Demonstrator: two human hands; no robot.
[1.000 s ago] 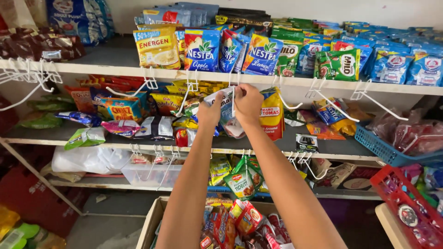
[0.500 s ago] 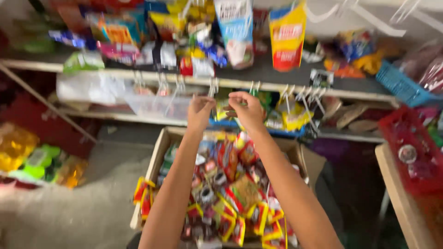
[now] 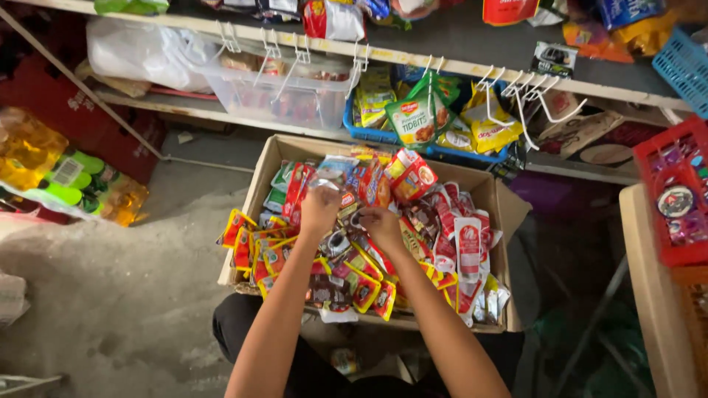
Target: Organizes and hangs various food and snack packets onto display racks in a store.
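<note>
left hand point(image 3: 320, 210) grasping sachets point(image 3: 346, 193) | right hand point(image 3: 383, 226) grasping them too | cardboard box point(image 3: 274, 158) underneath

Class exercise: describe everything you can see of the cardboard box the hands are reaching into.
The cardboard box is brown and open-topped, flaps folded outward, standing on the grey floor below the shelves. It is heaped with small sachets, mostly red and yellow, some spilling over its left edge. The left hand and right hand rest among the sachets near its middle. Its near edge meets the person's lap.
</note>
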